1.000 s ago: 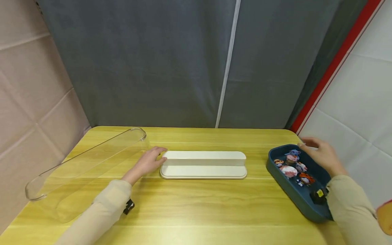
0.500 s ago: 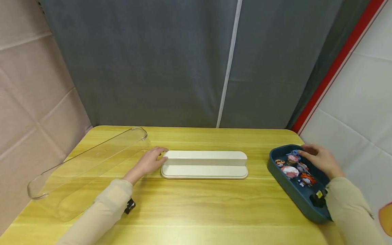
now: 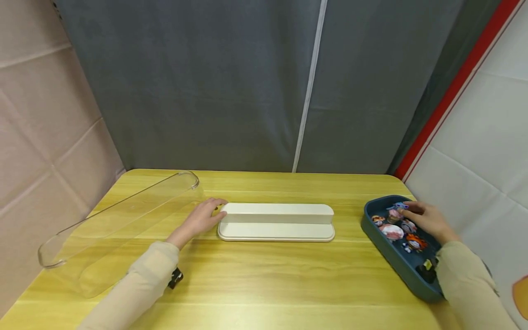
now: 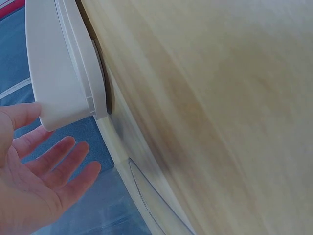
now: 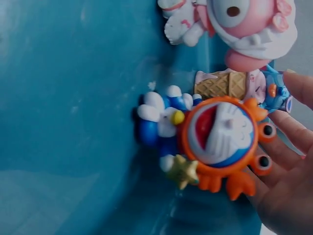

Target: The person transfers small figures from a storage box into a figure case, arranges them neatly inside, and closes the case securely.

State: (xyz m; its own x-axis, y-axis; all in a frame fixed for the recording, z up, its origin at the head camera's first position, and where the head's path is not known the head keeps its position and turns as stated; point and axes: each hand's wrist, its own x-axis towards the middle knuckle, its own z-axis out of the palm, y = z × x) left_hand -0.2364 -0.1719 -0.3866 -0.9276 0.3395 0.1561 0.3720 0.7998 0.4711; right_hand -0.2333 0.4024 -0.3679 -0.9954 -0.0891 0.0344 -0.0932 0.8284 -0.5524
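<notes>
While the right hand (image 3: 431, 221) pinches the cone figurine (image 5: 227, 84) by its blue top, inside blue tray (image 3: 391, 260) near far end, beside other figurines (image 3: 392, 232), left hand (image 3: 200, 218) loose, thumb touching white stand (image 3: 276, 232), clear cover (image 3: 123, 224) further left.

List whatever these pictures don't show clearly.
Head view: orange object, cut off by the right edge; black item, partly behind the right sleeve.
Left wrist view: white base, cut off by the top edge.
Right wrist view: pink figure, cut off by the top edge; ice-cream figure, partly behind the crab figure.
</notes>
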